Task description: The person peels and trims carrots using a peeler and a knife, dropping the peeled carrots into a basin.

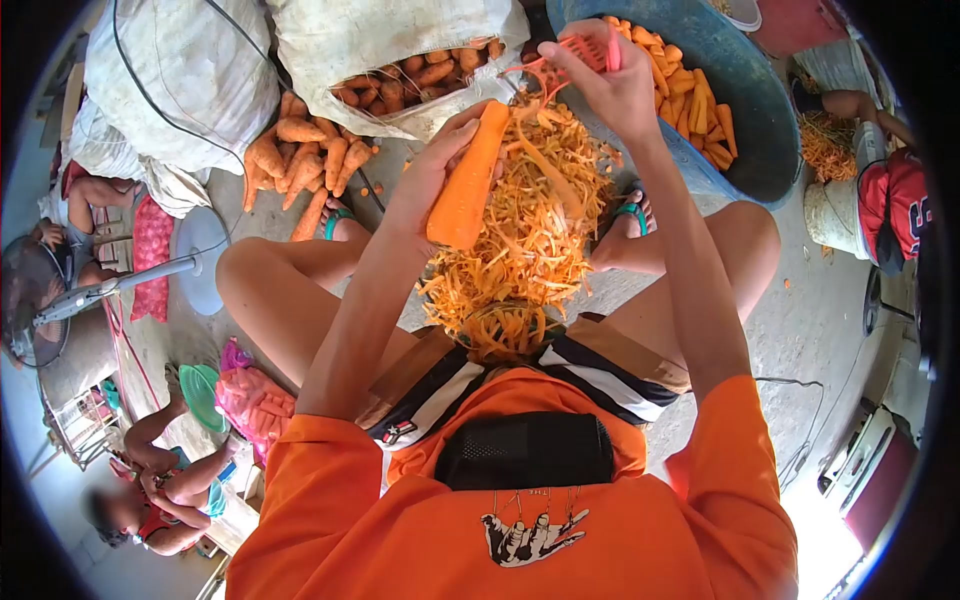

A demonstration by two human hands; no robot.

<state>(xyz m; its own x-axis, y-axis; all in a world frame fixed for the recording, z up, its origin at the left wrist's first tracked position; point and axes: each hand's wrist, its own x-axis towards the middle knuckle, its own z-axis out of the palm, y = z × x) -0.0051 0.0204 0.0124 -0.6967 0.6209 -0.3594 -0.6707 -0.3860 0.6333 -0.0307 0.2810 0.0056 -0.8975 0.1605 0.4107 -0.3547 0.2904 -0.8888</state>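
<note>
My left hand (432,175) is wrapped round a large peeled carrot (468,190), held tilted with its bright orange side up. Raised a little beyond it to the right, my right hand (612,90) grips a red peeler (552,78). The peeler is apart from the carrot, and a strip of peel seems to hang or fall below it. Beneath both hands, a big heap of carrot peelings (530,255) lies on the floor between my legs.
A blue tub (775,165) of peeled carrots (695,105) stands ahead right. Unpeeled carrots (300,155) lie on the floor ahead left, by an open white sack (400,25). A fan (40,300) stands left. Other people sit at both sides.
</note>
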